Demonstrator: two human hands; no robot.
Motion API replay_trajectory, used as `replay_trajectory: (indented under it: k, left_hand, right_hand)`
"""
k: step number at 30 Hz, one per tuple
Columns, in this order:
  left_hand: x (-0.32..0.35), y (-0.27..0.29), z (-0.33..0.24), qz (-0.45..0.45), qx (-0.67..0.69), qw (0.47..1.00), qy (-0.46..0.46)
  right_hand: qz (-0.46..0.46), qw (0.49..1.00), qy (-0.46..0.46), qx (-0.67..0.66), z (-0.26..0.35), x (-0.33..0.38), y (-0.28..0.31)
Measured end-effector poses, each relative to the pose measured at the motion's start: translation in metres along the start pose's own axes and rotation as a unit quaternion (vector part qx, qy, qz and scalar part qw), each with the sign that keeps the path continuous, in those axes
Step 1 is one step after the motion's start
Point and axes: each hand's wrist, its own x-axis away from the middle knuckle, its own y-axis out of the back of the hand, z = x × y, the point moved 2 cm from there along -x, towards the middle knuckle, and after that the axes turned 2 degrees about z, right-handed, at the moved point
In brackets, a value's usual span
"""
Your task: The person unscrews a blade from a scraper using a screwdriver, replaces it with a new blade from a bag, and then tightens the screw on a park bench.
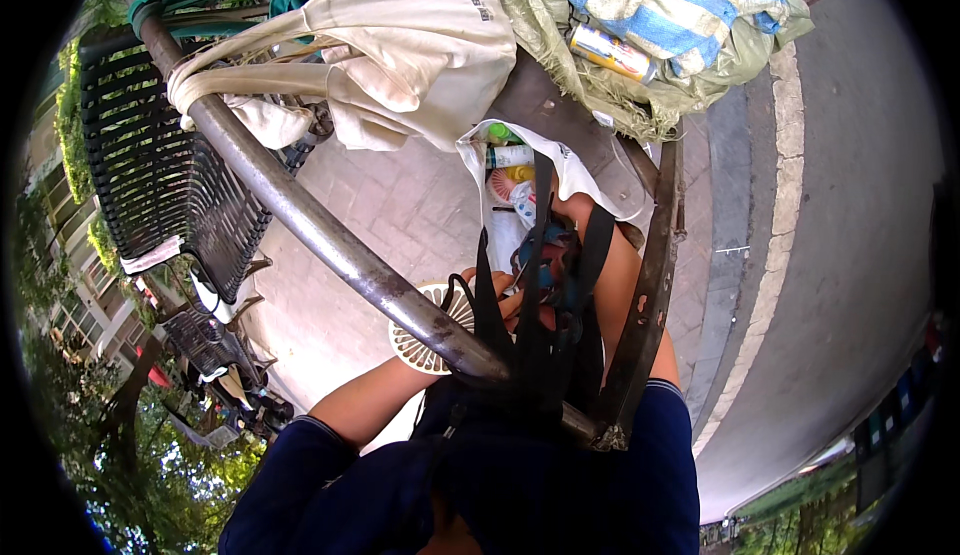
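A white bag [575,173] with black straps [596,245] gapes in front of me. Inside lie a green-capped container [500,133], a pink slotted round piece [501,188], something yellow [520,172] and white packets. My right hand [574,209] reaches into the bag's right side, its fingers hidden. Below the opening, my left hand [488,283] has curled fingers beside the straps and a dark patterned bundle [545,260]; what they grip is unclear. Next to my left wrist is a cream slotted disc [425,340], partly behind a metal bar [310,225].
The bar and a rusty metal strip [650,305] frame my arms. A cream cloth bag [420,45] is tied to the bar. Beyond stand a woven sack [690,5] with a yellow-white can [612,52], a black slatted bench [150,145] at left, and a kerb [785,155] at right.
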Motion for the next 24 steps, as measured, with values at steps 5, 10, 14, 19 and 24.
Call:
replay_trajectory:
  k: [5, 10, 14, 19, 24]
  left_hand:
    - [-0.004, -0.004, 0.000, -0.011, 0.013, 1.000, -0.005]
    - [-0.009, -0.010, -0.003, -0.026, 0.027, 0.999, -0.010]
    - [-0.009, -0.016, -0.008, -0.037, 0.037, 0.999, -0.013]
    - [-0.006, -0.017, -0.002, -0.057, 0.041, 0.997, -0.019]
    - [-0.006, -0.017, 0.007, -0.092, 0.016, 0.994, -0.058]
  right_hand:
    - [0.005, 0.999, -0.041, 0.028, -0.007, 0.005, 0.001]
    - [0.007, 0.995, -0.082, 0.054, -0.015, 0.012, 0.000]
    - [0.006, 0.991, -0.111, 0.074, -0.018, 0.012, -0.005]
    - [0.009, 0.993, -0.105, 0.050, -0.020, 0.018, 0.000]
    - [0.004, 0.992, -0.121, 0.026, -0.029, 0.016, 0.005]
